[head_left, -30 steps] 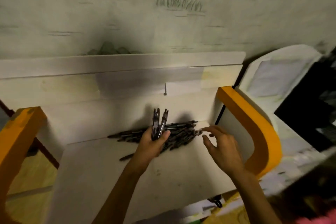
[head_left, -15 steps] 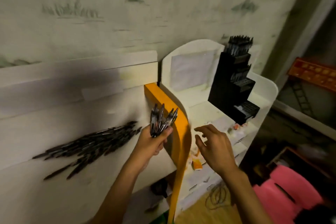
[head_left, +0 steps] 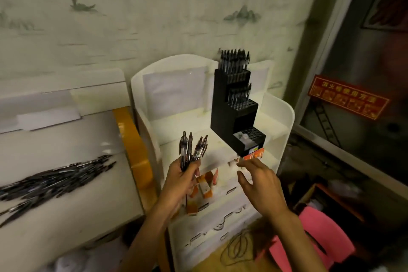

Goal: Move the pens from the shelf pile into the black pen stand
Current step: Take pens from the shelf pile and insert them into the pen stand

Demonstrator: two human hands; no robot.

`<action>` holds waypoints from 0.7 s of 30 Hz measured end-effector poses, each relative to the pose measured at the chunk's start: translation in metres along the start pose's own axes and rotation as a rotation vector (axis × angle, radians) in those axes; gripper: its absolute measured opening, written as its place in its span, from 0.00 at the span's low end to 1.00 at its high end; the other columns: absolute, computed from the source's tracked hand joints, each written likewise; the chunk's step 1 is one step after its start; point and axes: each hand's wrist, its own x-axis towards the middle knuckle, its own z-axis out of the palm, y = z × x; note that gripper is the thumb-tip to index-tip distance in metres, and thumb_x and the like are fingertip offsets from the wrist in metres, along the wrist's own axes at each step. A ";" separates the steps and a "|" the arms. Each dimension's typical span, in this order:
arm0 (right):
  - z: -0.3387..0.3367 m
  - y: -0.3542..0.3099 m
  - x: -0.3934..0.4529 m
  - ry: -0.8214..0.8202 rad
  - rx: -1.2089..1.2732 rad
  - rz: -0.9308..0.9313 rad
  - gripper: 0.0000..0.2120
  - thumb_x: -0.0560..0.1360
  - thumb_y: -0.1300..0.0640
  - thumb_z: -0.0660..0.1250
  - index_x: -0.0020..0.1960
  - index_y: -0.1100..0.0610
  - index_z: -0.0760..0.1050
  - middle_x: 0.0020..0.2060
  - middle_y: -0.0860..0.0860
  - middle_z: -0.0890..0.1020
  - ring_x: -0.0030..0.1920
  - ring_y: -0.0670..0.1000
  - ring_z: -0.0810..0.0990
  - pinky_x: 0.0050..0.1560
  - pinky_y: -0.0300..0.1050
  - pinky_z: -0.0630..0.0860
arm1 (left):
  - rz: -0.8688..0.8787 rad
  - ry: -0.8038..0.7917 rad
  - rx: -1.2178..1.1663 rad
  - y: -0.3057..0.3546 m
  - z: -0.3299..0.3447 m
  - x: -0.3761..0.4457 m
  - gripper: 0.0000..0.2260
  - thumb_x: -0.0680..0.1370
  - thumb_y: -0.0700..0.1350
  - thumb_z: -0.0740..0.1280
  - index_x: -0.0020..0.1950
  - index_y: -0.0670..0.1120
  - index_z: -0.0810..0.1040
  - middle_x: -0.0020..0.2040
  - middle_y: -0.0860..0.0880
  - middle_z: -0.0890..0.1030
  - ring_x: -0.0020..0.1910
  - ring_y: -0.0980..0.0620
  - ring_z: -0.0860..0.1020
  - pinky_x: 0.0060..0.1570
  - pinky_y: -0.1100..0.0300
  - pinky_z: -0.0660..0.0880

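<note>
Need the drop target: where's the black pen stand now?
In the head view, the pen stand sits right of centre on the white rack, beyond the right hand.

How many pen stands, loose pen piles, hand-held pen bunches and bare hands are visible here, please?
Black tiered plastic pen stand: 1
Loose pile of dark pens: 1
Bunch of dark pens gripped in one hand: 1
Bare hands, left hand and right hand: 2
Total: 5
</note>
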 end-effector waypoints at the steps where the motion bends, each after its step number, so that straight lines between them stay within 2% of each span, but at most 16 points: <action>1: -0.003 0.010 0.003 0.005 0.009 0.008 0.12 0.78 0.50 0.66 0.61 0.47 0.78 0.60 0.46 0.80 0.53 0.50 0.81 0.50 0.45 0.77 | 0.007 0.019 0.018 0.001 0.010 0.005 0.07 0.81 0.45 0.66 0.47 0.43 0.76 0.32 0.49 0.74 0.24 0.57 0.68 0.22 0.66 0.63; 5: -0.009 0.047 0.021 0.025 0.025 0.006 0.11 0.77 0.51 0.65 0.59 0.46 0.78 0.57 0.45 0.80 0.54 0.49 0.80 0.48 0.44 0.77 | 0.037 0.099 0.064 -0.001 0.044 0.033 0.06 0.81 0.45 0.65 0.50 0.42 0.78 0.36 0.47 0.78 0.27 0.55 0.71 0.25 0.65 0.68; 9: -0.010 0.081 0.050 0.026 0.035 -0.002 0.11 0.78 0.50 0.64 0.58 0.47 0.79 0.55 0.45 0.80 0.52 0.49 0.80 0.47 0.44 0.75 | 0.049 0.097 0.050 -0.007 0.078 0.063 0.06 0.81 0.44 0.66 0.52 0.42 0.78 0.36 0.47 0.79 0.27 0.55 0.72 0.25 0.65 0.69; 13: -0.010 0.109 0.087 -0.014 0.048 -0.025 0.11 0.78 0.53 0.65 0.59 0.47 0.78 0.56 0.46 0.80 0.52 0.50 0.80 0.49 0.42 0.74 | 0.013 0.143 -0.011 -0.014 0.110 0.100 0.06 0.80 0.45 0.68 0.53 0.43 0.78 0.39 0.44 0.80 0.27 0.51 0.75 0.27 0.59 0.71; 17: -0.008 0.136 0.130 -0.054 0.033 -0.068 0.11 0.77 0.53 0.66 0.58 0.45 0.78 0.56 0.45 0.80 0.53 0.49 0.79 0.53 0.44 0.77 | 0.023 0.148 -0.007 -0.013 0.135 0.133 0.13 0.80 0.49 0.68 0.50 0.38 0.76 0.29 0.45 0.76 0.21 0.52 0.70 0.22 0.61 0.65; 21: -0.004 0.161 0.177 -0.040 0.079 -0.097 0.11 0.77 0.53 0.67 0.59 0.47 0.79 0.55 0.46 0.80 0.53 0.48 0.79 0.55 0.44 0.77 | 0.036 0.145 -0.043 -0.007 0.156 0.168 0.12 0.81 0.46 0.67 0.51 0.36 0.77 0.25 0.52 0.75 0.21 0.54 0.68 0.21 0.64 0.65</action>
